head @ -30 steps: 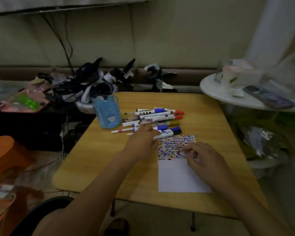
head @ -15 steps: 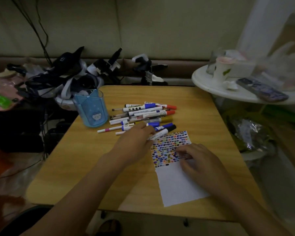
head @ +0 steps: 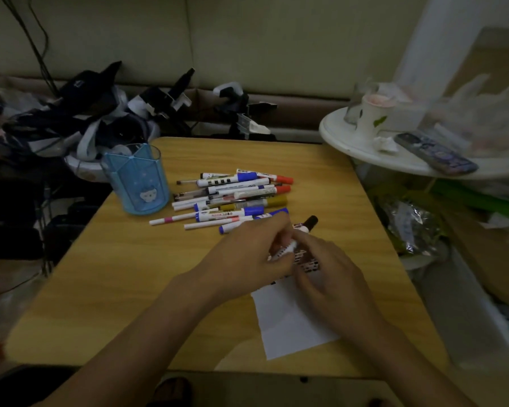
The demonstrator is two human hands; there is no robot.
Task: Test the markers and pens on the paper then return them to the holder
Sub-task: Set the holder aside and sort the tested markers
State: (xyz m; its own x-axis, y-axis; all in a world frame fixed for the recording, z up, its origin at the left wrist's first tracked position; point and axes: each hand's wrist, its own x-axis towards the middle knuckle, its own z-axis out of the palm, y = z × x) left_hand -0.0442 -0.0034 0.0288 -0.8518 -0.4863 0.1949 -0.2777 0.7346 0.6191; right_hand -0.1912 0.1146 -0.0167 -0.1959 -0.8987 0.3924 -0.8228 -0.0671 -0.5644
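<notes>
Head view: black-capped marker [head: 301,230] now off the pile [head: 235,198], lifted over paper [head: 291,324] on bench [head: 124,277]. Means next test starting. L hand [head: 256,257] grips the barrel; R hand [head: 329,274] curled on it too, prob uncapping. Holder [head: 135,180] empty, upright beside pile.

One blue holder [head: 135,183], one paper sheet [head: 288,321], one black-capped marker [head: 306,224], two hands, roughly a dozen loose pens [head: 235,198]
</notes>
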